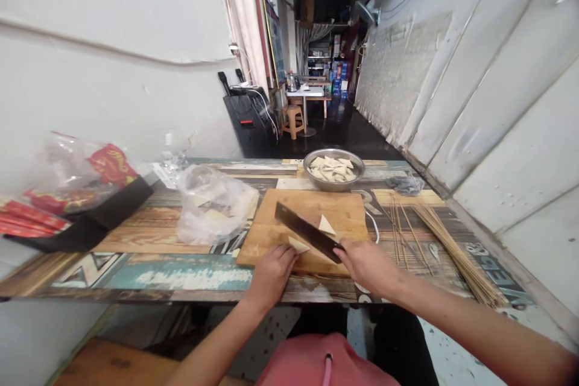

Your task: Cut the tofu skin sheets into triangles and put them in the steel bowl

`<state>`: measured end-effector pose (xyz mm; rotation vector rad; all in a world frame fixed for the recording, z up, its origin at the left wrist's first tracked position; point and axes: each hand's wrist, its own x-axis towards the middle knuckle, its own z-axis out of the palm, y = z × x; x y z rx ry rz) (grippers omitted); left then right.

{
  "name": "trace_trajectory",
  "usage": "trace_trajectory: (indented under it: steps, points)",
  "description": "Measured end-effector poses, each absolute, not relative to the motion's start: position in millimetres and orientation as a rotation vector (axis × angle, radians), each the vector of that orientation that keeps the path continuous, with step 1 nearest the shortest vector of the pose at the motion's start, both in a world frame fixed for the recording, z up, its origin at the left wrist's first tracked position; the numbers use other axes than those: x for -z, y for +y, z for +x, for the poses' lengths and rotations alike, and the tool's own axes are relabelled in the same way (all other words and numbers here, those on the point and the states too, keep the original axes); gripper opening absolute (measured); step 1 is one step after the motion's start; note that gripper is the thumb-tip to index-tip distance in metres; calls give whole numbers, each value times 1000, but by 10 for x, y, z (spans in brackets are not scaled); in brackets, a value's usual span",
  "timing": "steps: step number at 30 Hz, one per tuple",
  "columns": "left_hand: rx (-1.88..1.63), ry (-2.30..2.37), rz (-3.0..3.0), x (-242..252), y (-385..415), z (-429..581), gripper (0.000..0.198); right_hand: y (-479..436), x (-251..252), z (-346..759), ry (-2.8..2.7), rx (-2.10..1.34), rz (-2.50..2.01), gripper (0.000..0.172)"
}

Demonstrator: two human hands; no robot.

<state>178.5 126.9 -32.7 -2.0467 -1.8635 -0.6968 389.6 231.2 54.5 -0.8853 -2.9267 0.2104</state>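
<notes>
My right hand (366, 262) is wrapped round the handle of a dark-bladed cleaver (305, 230), whose blade slants up and left over a wooden cutting board (266, 217). On the board's near side, the curled fingers of my left hand (274, 268) hold down a pale triangular slice (298, 245) that looks like tofu. This slice lies left of the blade. Beyond the blade, to its right, rests a second pale triangle (326, 225). Behind the board stands a metal bowl (312, 180) with several similar triangles in it.
Left of the board lies a clear plastic bag (212, 208) with pale pieces inside. A black box (120, 211) with red packets stands farther left. Bamboo skewers (456, 250) lie on the right, near a crumpled dark plastic bag (406, 184). The table's front edge (203, 300) runs close to me.
</notes>
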Motion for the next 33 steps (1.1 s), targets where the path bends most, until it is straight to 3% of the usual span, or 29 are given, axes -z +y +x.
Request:
trace_trajectory:
  steps: [3, 9, 13, 15, 20, 24, 29, 33]
  points:
    - [621, -1979, -2068, 185, 1330, 1751, 22, 2359, -531, 4051, -2728, -311, -1012, 31]
    - [210, -2309, -2159, -135, 1704, 1557, 78, 2494, -554, 4237, -2556, -361, -1063, 30]
    - [-206, -2470, -2279, -306, 1975, 1433, 94, 2495, -452, 4316, -2491, -416, -1093, 30]
    - [-277, -2438, -2392, -360, 2052, 1419, 89, 2478, -377, 4367, -2458, -472, -1108, 32]
    - [-100, -2278, -2577, -416, 2049, 1511, 45, 2438, -216, 4505, -2360, -705, -1167, 36]
    - [-56, -2228, -2638, -406, 1914, 1600, 24, 2415, -123, 4594, -2251, -850, -1218, 35]
    - [97, -2113, -2665, -374, 1996, 1605, 29, 2342, 27, 4658, -2082, -1037, -1233, 36]
    - [425, -2117, -2551, -561, 2662, 1551, 31, 2296, 148, 4668, -1913, -1225, -1206, 38]
